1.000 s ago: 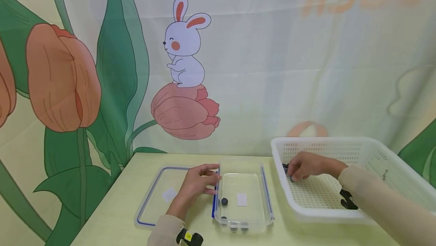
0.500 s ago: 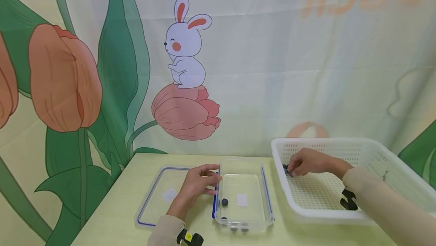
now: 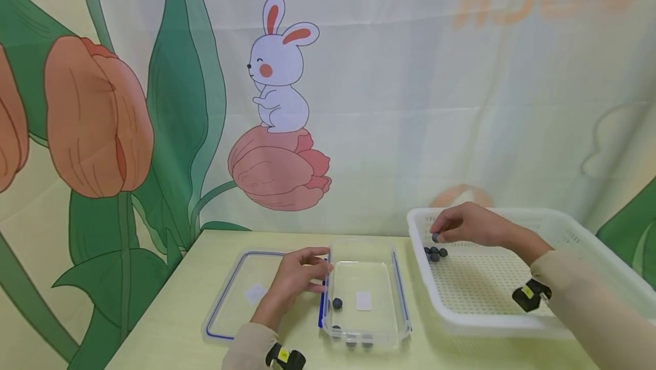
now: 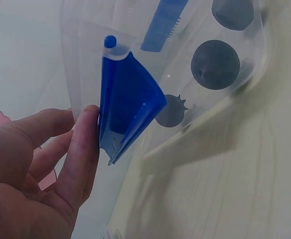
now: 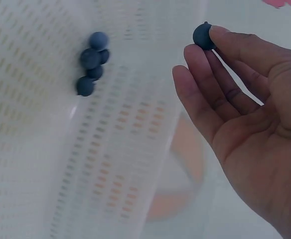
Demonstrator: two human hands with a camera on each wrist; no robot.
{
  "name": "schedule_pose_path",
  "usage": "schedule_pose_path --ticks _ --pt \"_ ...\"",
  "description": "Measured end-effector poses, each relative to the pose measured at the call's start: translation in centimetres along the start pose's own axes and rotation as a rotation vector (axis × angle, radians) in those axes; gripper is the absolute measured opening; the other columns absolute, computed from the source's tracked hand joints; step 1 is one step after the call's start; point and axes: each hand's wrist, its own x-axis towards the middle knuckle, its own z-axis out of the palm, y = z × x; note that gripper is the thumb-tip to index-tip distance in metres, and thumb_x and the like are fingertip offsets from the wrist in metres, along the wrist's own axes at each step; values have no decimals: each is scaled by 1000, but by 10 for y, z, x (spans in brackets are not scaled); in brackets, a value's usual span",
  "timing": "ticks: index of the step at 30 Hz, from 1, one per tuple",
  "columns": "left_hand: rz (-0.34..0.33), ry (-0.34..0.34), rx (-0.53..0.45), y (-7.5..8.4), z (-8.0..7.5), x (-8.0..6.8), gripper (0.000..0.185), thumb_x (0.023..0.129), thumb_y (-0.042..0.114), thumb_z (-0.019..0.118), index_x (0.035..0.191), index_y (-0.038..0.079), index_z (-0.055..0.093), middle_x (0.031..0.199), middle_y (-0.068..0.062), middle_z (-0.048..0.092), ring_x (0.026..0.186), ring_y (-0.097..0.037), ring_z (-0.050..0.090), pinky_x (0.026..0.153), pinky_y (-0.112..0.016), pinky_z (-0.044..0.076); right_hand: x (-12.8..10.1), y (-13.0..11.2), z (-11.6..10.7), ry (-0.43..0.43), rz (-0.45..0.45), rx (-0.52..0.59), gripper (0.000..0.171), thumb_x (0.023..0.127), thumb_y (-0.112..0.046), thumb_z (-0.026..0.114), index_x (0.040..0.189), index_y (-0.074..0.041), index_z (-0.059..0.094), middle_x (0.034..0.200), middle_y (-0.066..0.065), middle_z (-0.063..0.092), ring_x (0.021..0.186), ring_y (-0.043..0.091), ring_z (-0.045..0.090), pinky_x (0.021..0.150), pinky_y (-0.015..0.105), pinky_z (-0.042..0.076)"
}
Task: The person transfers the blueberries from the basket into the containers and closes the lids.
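Note:
My right hand (image 3: 474, 225) pinches a blueberry (image 5: 203, 36) between thumb and fingertips, raised above the white basket (image 3: 445, 316). Below it, several more blueberries (image 5: 90, 59) cluster against the basket's left wall. To the left stands a clear plastic box (image 3: 371, 333) with blue latches, holding several blueberries (image 3: 337, 303) near its front left corner. Fairly straight fingers of my left hand (image 3: 294, 279) rest against the box's left wall. In the left wrist view, a fingertip lies right beside the hanging blue latch (image 4: 128, 94).
A clear lid (image 3: 225, 301) with a blue seal lies flat left of the box, partly behind my left forearm. The basket stands at the right of the pale table (image 3: 169, 313). Behind everything hangs a printed curtain (image 3: 384, 131) with tulips and a rabbit.
My right hand has risen from the basket floor with a blueberry pinched in its fingers, uncovering the cluster beneath. The left hand and the box have stayed in place.

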Motion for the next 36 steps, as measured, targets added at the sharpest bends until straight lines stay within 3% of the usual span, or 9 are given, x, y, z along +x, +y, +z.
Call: schedule_pose_path --ticks 6,11,18,28,33,36 --pt "-4 9 4 0 1 0 44 97 7 77 139 4 69 109 -13 68 89 -21 72 70 -34 66 -8 -24 -10 71 -23 -50 20 100 -19 77 117 -9 77 115 2 74 101 20 72 84 32 62" --pt "4 11 3 0 1 0 45 96 7 79 140 3 69 109 -13 68 88 -21 72 69 -34 66 -15 -44 -6 96 -81 -24 22 99 -19 78 118 -9 78 115 2 75 100 20 73 84 31 62" --pt "11 7 5 1 2 0 46 95 7 79 139 3 69 109 -12 67 87 -20 72 68 -34 66 -20 -66 11 58 -120 73 21 100 -16 76 119 -8 77 111 2 76 97 15 74 81 32 63" --pt "7 11 7 0 2 1 45 94 8 80 138 4 70 109 -13 67 87 -21 73 68 -34 66 -27 -87 43 8 -138 166 16 100 -15 76 116 -10 76 108 3 76 97 23 75 83 34 64" --pt "8 6 3 0 1 0 45 94 7 80 138 4 70 109 -13 68 87 -22 73 68 -34 66 -30 -93 64 -36 -184 210 14 100 -14 76 114 -12 77 108 3 75 97 21 75 83 35 65" --pt "12 -1 -5 0 1 0 45 95 7 79 139 2 69 109 -14 68 87 -22 73 68 -34 66 -30 -94 75 -58 -257 218 13 100 -11 76 113 -12 77 108 3 75 95 20 76 84 34 65"
